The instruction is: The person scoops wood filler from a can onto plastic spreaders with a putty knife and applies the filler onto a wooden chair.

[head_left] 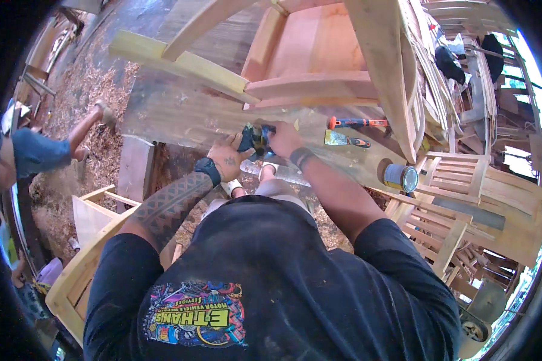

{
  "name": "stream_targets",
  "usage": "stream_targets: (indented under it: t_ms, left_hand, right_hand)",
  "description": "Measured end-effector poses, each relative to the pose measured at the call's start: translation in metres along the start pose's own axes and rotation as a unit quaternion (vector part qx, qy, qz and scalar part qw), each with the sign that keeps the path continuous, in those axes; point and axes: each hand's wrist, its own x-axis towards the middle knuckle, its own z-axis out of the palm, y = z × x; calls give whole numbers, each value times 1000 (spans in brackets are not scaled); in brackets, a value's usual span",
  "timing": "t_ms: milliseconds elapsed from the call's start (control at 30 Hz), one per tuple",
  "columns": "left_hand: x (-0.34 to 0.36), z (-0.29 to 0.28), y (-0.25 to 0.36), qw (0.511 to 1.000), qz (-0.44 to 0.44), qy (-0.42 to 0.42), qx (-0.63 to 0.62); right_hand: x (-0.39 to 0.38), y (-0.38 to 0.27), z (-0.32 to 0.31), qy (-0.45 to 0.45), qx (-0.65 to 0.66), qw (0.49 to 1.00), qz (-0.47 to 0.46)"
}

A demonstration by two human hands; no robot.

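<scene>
Near the front edge of a worn wooden work board (180, 117), my two hands come together at a small dark blue-green object (248, 138) with brownish patches; its kind is hard to make out. From the left, my left hand (226, 157), with a dark band on the wrist, closes on it with the thumb along its near side. My right hand (285, 142) grips its right end, fingers curled over a blue part. To the right lie an orange-and-black hand tool (358, 123) and a putty knife (345, 139) with a smeared blade. Farther right is a metal tin (400, 177).
A pale wooden furniture frame (313, 84) stands on the board just beyond my hands. Slatted wooden pieces (451, 180) are stacked at right, and a wooden frame (90, 265) stands at lower left. Wood shavings (96, 114) cover the floor; another person (39, 150) is at far left.
</scene>
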Motion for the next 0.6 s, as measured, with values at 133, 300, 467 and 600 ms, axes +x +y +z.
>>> stream_targets:
  t_ms: [133, 300, 467, 600]
  left_hand:
    - [-1, 11, -4, 999, -11, 13, -30]
    - [8, -3, 2, 1000, -3, 8, -2]
    - [-2, 5, -13, 1000, -4, -7, -25]
    - [2, -6, -7, 999, -12, -46, -10]
  right_hand:
    - [-22, 15, -2, 13, 40, 998, -51]
    - [20, 8, 17, 6, -46, 999, -11]
    - [-17, 17, 3, -19, 28, 996, -77]
    - [-6, 3, 18, -30, -33, 999, -21]
